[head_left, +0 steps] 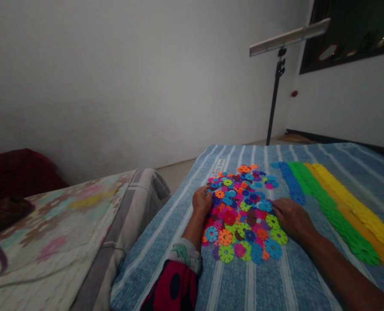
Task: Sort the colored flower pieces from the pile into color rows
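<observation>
A pile of several coloured plastic snowflake discs (242, 211) lies on a blue striped cloth (243, 280). My left hand (201, 201) rests at the pile's left edge, fingers curled against the discs there. My right hand (291, 218) lies on the pile's right edge, fingers bent down onto the discs. What either hand pinches, if anything, is hidden. To the right, sorted discs form long rows: a blue row (291, 183), a green row (331, 211), an orange row (357, 220) and a yellow row (363, 207).
A mattress with a floral sheet (49, 242) lies to the left, with a dark red bundle (14, 172) behind it. A light bar on a black stand (276, 90) stands at the back by the white wall.
</observation>
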`<state>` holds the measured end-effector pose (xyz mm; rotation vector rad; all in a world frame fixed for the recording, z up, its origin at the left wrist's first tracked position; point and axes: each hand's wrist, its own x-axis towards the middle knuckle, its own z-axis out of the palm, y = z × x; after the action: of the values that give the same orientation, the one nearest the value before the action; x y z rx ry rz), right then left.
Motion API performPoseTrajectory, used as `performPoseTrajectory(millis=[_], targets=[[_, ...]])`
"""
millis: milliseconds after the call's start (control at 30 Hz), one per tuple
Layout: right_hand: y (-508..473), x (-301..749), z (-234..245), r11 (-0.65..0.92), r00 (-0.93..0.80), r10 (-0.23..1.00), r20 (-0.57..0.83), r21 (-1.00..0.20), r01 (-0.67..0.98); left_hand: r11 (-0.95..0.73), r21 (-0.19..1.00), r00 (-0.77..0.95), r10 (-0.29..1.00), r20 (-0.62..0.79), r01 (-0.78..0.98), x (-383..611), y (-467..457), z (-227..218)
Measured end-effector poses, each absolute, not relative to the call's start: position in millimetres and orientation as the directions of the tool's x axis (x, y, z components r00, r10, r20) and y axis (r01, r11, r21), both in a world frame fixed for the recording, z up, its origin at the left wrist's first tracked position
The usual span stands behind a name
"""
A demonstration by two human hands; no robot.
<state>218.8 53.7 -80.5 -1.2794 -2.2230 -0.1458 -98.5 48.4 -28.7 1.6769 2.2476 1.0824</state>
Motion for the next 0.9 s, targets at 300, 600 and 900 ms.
performPoseTrajectory(millis=[300, 600, 900], targets=[[52, 214, -80, 0.527, -0.367, 0.775, 0.514, -0.207, 0.824, 0.296, 0.308, -0.364, 0.912, 0.191, 0.904, -82, 81, -9], [54, 209, -78, 0.514, -0.354, 0.775, 0.523, -0.197, 0.835, 0.313, 0.301, -0.394, 0.881, 0.263, 0.901, -87, 93, -14], [56, 208, -76, 0.543, -0.339, 0.737, 0.584, -0.215, 0.812, 0.123, 0.481, -0.293, 0.909, 0.296, 0.868, -83, 81, -2]])
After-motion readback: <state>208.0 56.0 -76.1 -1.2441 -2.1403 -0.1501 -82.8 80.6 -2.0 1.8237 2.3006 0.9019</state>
